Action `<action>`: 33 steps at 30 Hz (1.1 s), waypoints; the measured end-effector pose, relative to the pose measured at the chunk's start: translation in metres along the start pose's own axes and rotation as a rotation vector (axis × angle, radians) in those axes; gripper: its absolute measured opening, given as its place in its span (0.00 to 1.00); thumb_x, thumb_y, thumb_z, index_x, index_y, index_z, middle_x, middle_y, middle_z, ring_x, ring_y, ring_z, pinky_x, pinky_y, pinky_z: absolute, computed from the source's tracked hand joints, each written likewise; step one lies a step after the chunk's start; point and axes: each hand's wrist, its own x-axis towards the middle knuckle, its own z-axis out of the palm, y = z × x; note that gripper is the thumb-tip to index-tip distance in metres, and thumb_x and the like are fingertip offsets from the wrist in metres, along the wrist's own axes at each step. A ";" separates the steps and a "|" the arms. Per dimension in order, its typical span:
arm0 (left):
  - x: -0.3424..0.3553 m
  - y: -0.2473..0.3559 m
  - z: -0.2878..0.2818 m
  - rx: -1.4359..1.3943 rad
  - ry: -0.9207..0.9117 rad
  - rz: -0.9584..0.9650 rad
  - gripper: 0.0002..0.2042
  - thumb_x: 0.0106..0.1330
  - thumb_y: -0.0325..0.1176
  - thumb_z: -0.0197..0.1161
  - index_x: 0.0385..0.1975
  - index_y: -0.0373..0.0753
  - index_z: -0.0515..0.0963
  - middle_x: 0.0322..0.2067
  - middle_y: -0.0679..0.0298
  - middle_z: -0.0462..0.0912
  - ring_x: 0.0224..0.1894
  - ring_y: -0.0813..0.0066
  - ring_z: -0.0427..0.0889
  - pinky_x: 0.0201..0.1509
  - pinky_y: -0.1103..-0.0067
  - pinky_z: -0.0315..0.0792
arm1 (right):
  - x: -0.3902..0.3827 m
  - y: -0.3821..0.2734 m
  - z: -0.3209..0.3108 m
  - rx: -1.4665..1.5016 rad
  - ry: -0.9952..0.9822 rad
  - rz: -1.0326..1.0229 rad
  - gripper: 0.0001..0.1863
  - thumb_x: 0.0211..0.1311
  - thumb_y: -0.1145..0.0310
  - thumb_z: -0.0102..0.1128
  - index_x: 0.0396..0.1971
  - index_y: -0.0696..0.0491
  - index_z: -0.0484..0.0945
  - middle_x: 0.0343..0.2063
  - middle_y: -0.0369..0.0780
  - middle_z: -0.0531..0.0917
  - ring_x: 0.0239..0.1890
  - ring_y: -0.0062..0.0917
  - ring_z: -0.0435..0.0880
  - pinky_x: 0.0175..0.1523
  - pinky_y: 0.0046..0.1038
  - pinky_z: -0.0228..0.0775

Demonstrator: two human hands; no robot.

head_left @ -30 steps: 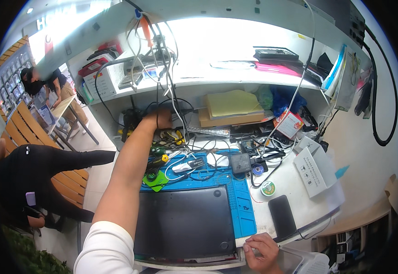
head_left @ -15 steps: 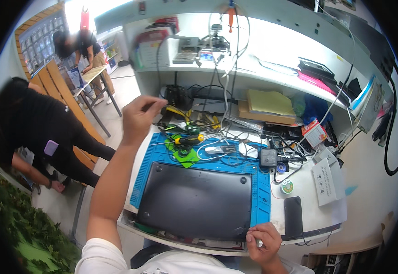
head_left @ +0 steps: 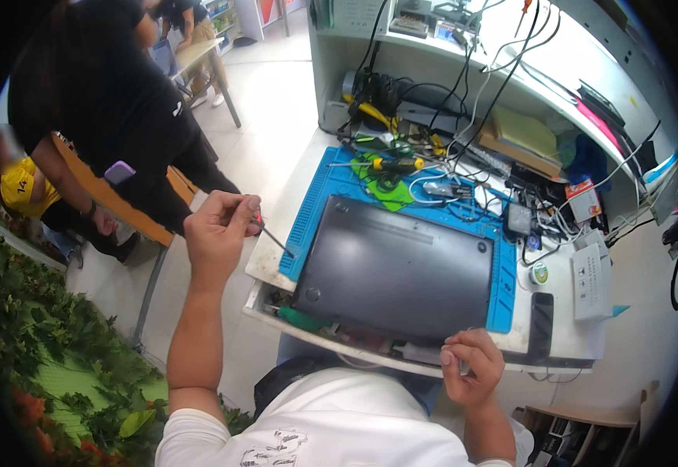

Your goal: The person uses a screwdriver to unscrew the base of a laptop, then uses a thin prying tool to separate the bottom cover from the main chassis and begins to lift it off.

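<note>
A black laptop [head_left: 401, 268] lies underside up, with round feet showing, on a blue work mat [head_left: 505, 292]. Off the mat's left edge, my left hand [head_left: 216, 232] pinches a thin screwdriver [head_left: 278, 242]; a bit of red shows at its handle, and the metal shaft slants down toward the mat. My right hand [head_left: 475, 367] is at the laptop's near right corner, its fingers curled and pressed together. Whatever they hold, if anything, is too small to make out.
Behind the laptop lie a yellow-handled screwdriver [head_left: 399, 164], tangled cables and a black power adapter [head_left: 519, 219]. To the right are a solder spool [head_left: 539, 272], a phone [head_left: 540, 323] and a white box [head_left: 590, 282]. A drawer [head_left: 265, 306] juts out below. A person in black [head_left: 113, 101] stands at left.
My head view has turned, so the bench appears farther right and higher. My left hand has come down beside the mat, and its screwdriver now shows. My right hand stays at the laptop's corner.
</note>
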 end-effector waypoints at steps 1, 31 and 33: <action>-0.005 -0.005 0.000 0.013 0.008 -0.004 0.08 0.74 0.31 0.75 0.38 0.32 0.86 0.27 0.66 0.87 0.26 0.85 0.84 0.31 0.87 0.76 | 0.001 -0.002 0.003 -0.005 -0.013 0.006 0.04 0.56 0.81 0.72 0.31 0.58 0.86 0.31 0.43 0.87 0.30 0.33 0.86 0.35 0.30 0.76; -0.144 -0.042 -0.019 -0.393 -0.185 -0.504 0.11 0.83 0.32 0.62 0.42 0.33 0.68 0.41 0.42 0.90 0.41 0.59 0.95 0.45 0.70 0.91 | -0.011 -0.027 0.112 0.646 -0.522 0.764 0.13 0.71 0.71 0.73 0.51 0.59 0.86 0.42 0.40 0.89 0.41 0.21 0.87 0.50 0.25 0.80; -0.146 -0.041 -0.019 -0.391 -0.178 -0.503 0.11 0.83 0.32 0.62 0.42 0.33 0.68 0.41 0.42 0.90 0.42 0.59 0.95 0.45 0.70 0.91 | -0.011 -0.024 0.090 0.299 -0.402 0.400 0.15 0.68 0.71 0.74 0.51 0.59 0.86 0.40 0.42 0.89 0.40 0.27 0.88 0.49 0.28 0.80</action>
